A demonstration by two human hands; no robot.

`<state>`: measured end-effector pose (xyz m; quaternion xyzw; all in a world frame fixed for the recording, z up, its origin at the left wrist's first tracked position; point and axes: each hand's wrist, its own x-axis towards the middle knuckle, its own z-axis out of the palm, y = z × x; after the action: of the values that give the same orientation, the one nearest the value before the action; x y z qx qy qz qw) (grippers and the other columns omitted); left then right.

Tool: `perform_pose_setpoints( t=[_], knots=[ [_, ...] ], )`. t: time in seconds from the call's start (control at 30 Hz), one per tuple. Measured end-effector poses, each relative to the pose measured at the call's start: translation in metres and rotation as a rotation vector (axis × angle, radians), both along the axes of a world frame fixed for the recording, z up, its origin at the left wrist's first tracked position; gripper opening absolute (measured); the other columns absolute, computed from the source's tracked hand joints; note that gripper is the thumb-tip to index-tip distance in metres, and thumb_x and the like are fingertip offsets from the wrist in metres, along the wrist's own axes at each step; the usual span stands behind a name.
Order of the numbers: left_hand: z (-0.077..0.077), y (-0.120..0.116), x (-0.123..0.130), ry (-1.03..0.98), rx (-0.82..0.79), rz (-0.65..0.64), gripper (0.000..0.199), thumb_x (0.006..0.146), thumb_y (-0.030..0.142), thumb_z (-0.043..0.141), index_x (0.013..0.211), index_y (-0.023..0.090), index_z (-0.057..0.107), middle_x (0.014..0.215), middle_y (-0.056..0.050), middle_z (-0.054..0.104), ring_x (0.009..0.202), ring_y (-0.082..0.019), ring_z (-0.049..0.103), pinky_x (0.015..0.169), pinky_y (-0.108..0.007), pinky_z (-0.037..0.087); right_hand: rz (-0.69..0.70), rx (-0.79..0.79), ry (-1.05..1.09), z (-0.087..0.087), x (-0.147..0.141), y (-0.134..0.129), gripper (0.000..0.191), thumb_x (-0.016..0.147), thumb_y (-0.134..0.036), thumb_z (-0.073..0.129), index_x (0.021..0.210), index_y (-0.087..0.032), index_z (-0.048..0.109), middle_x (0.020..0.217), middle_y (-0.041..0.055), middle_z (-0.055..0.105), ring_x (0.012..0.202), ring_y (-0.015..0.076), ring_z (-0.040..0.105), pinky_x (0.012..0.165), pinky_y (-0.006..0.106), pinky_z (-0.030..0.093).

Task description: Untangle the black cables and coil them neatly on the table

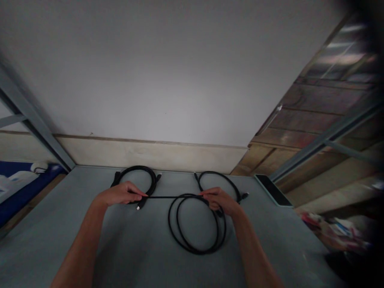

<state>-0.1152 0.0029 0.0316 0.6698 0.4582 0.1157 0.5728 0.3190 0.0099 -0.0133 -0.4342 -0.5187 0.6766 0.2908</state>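
My left hand and right hand pinch a looped black cable, fingers holding one stretch straight. A phone lies on the table.

- Thin double-looped cable, plain black from here
- Thick coiled cable, black too; whitish plug tip
- Flat phone-like slab: black face, mint-green rim
- Smooth blue-grey tabletop
- Greyish-white wall, cream band below

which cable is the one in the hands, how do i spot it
Find the grey table below the pale wall. Frontmost there is a looped black cable. Unlike the left coil and right coil behind, it has a straight stretch between the left hand and right hand.
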Motion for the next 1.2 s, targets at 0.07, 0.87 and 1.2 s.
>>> perform_pose_setpoints(
  t=[0.07,0.87,1.2],
  knots=[
    [-0.002,0.000,-0.018,-0.026,-0.039,0.030,0.051,0.078,0.051,0.071,0.113,0.014,0.075,0.054,0.003,0.046,0.048,-0.007,0.029,0.045,-0.021,0.021,-0.012,0.000,0.006,0.000,0.005,0.001,0.043,0.074,-0.040,0.079,0.102,-0.008,0.073,0.047,-0.0103,0.032,0.041,0.0033,0.024,0.041,0.021,0.016],
    [-0.043,-0.001,0.066,-0.337,-0.293,0.087,0.062,0.083,0.046,0.069,0.133,0.015,0.052,0.068,0.004,0.050,0.045,-0.004,0.033,0.042,-0.018,0.020,-0.180,0.110,0.038,-0.003,-0.008,0.005,0.040,0.075,-0.043,0.076,0.101,-0.013,0.069,0.049,-0.0112,0.029,0.039,0.0037,0.024,0.040,0.020,0.017],
    [-0.046,-0.013,0.116,-0.329,-0.087,0.116,0.060,0.086,0.056,0.061,0.129,0.015,0.062,0.061,0.006,0.039,0.048,-0.008,0.031,0.043,-0.021,0.020,0.011,0.245,-0.180,-0.004,-0.056,-0.007,0.040,0.082,-0.050,0.067,0.101,-0.015,0.072,0.053,-0.0060,0.041,0.044,0.0066,0.034,0.043,0.020,0.028]
  ],
)
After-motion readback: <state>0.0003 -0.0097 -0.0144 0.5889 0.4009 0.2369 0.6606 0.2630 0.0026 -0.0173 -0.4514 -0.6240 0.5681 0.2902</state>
